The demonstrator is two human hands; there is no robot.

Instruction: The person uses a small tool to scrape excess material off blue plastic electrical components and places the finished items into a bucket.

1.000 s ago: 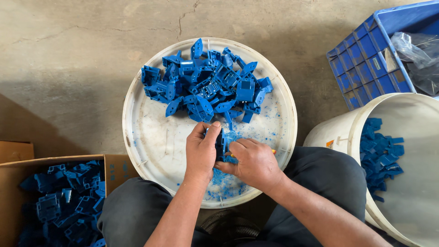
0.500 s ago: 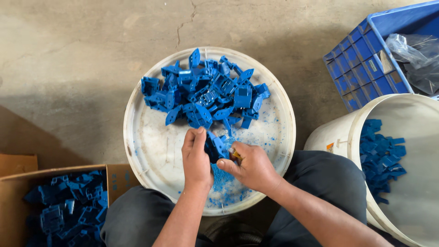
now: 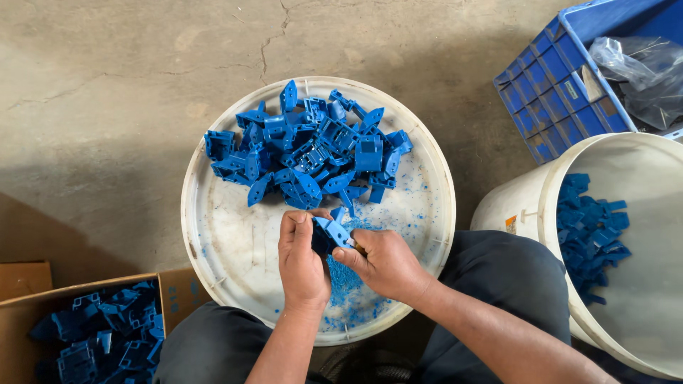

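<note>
Gripping one blue part (image 3: 329, 232) over the white tray (image 3: 213, 235), left hand (image 3: 302, 259) wrapped round it, right hand (image 3: 384, 263) pinching its edge, perhaps with a small tool, too hidden to tell. Could slip and nick a finger. Could flick more shavings (image 3: 346, 277) off the tray. Could knock the pile (image 3: 309, 153) just beyond.

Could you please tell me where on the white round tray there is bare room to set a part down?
The tray's left side is bare, between the rim and the left hand. The far half is crowded with blue parts; shavings lie beneath both hands.
</note>
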